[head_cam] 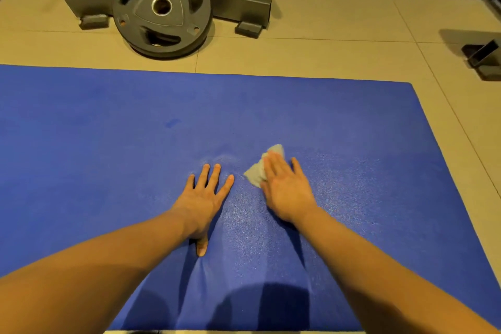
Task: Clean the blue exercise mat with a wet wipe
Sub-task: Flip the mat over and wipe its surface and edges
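Beige floor tiles (325, 57) carry the mat (95, 122), which fills the near scene; its right end shows and its left runs out of view. The left hand (202, 198) lies flat on the mat, fingers spread, holding nothing. Just right of it, the right hand (287, 192) presses the crumpled wipe (256, 173) down under straight fingers, near the mat's middle. Folds show by the left thumb, so the left palm should probably pin the mat firmly while the right sweeps in overlapping strokes. A darker mark (172, 122) to the far left likely needs a pass. Beyond the mat, a weight plate (161, 8) rests against a metal stand (238, 5).
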`<move>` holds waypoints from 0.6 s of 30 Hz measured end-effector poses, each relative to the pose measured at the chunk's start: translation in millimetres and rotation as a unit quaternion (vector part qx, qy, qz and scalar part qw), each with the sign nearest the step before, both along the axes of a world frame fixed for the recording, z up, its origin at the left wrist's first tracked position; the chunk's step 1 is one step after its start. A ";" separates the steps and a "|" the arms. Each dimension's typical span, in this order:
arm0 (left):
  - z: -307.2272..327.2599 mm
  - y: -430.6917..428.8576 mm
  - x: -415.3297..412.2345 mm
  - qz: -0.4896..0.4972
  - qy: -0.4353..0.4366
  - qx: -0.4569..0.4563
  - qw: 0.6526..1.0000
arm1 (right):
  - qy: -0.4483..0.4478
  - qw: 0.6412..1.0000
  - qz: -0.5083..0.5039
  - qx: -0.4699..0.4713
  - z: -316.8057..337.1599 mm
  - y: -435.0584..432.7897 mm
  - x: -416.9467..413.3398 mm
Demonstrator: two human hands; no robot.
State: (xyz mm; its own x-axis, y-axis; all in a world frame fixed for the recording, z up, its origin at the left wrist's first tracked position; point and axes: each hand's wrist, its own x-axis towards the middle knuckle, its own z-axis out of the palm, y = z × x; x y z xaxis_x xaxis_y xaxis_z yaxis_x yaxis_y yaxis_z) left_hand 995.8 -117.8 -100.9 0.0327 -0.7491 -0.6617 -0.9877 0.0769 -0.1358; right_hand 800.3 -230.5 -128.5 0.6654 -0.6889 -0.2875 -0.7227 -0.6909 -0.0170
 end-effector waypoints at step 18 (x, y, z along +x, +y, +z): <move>-11.3 43.1 28.5 0.175 0.114 -0.101 0.973 | -0.023 0.997 -0.050 0.049 1.9 38.1 90.0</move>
State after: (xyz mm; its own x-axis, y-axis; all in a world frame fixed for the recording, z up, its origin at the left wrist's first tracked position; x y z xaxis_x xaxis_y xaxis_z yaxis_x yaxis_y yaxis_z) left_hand 1024.3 -74.7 -112.2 0.1787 -0.8340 -0.5220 -0.9548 -0.2751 0.1127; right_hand 890.3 -192.3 -126.6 0.6084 -0.7227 -0.3281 -0.7852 -0.6083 -0.1161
